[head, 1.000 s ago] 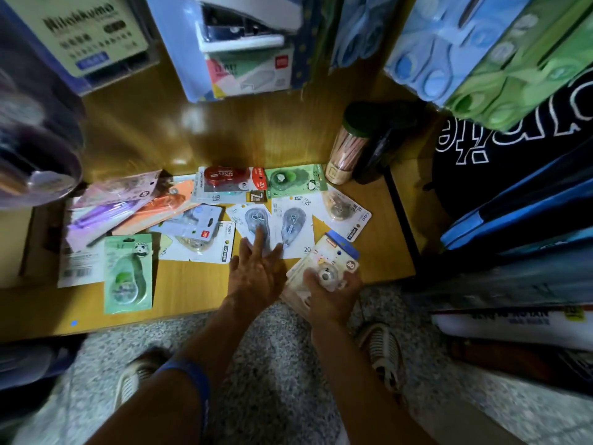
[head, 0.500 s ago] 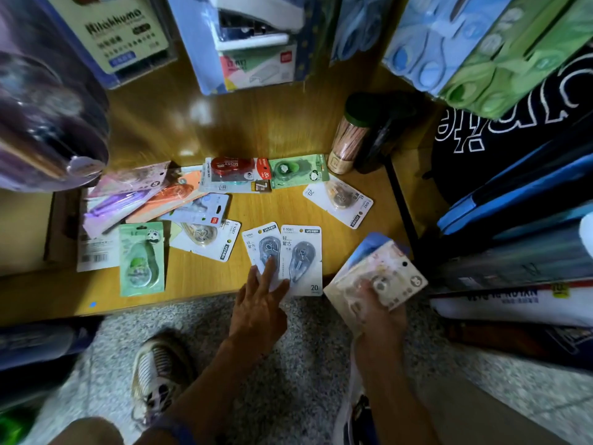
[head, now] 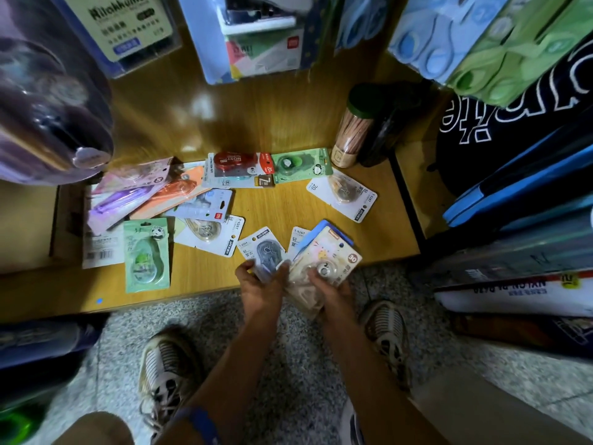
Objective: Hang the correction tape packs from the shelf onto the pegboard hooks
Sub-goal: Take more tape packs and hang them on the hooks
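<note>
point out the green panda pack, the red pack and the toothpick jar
green panda pack [head: 147, 255], head view, clear blister
red pack [head: 236, 163], head view, red tape body
toothpick jar [head: 353, 136], head view, clear side wall

The shelf [head: 272, 213] ran across the middle of the view, with the floor [head: 288, 364] before it. Correction tape packs lay flat on the shelf: an overlapping cluster [head: 144, 197] at the left, two packs [head: 269, 167] side by side along the back wall, and one pack [head: 341, 194] apart at the right. A jar [head: 351, 136] stood upright in the rear right corner. At the front edge, the left hand [head: 261, 284] held one pack [head: 264, 252]; just right of it, the right hand [head: 330, 284] held a stack of packs [head: 324, 258]. Packaged goods [head: 256, 36] hung above the shelf.
</note>
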`<state>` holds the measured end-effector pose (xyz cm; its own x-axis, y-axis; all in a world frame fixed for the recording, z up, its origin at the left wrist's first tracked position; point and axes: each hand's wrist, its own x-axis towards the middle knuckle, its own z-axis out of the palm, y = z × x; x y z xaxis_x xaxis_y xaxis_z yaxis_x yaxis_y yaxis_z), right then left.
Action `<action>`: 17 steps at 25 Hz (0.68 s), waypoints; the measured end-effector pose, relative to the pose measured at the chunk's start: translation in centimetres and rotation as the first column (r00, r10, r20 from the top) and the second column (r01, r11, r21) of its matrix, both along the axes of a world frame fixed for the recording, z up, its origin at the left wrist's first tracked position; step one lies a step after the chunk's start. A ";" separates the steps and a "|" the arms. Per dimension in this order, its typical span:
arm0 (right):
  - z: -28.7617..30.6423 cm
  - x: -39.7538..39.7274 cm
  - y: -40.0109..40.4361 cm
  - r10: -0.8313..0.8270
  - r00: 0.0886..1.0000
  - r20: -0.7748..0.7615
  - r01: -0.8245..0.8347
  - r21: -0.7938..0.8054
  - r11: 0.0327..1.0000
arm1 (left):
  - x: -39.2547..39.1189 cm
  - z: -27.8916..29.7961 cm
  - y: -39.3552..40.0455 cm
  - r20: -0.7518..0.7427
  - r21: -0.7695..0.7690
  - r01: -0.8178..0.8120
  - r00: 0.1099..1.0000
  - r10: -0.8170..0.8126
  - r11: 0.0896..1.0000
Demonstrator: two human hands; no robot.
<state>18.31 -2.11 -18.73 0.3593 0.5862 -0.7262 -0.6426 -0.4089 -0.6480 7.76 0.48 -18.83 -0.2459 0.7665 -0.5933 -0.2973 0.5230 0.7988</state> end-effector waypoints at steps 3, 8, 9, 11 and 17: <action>1.1 0.3 -0.1 -0.007 1.000 0.003 0.007 -0.038 0.999 | 0.4 1.1 -0.2 0.098 -0.104 0.005 0.995 0.005 0.995; 3.5 1.8 -2.2 0.159 0.984 -0.079 -0.163 -0.041 0.986 | -1.6 3.4 -1.2 0.180 -0.067 0.184 0.969 -0.169 0.981; 4.3 2.0 -2.8 0.183 0.980 -0.079 -0.183 0.005 0.983 | -2.1 4.5 -1.7 0.193 -0.023 0.224 0.957 -0.216 0.974; 6.9 2.2 -3.8 0.194 0.977 -0.086 -0.186 0.098 0.978 | -2.9 7.4 -2.7 0.205 0.044 0.273 0.939 -0.276 0.961; 17.8 0.9 -6.5 0.319 0.943 -0.092 -0.281 0.292 0.914 | -5.0 18.7 -6.2 0.078 0.173 0.290 0.949 -0.306 0.941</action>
<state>19.24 -8.57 -0.91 0.0457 0.8319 -0.5530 -0.6061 -0.4169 -0.6773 2.73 -5.67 -0.12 0.0637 0.8809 -0.4690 -0.2316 0.4702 0.8516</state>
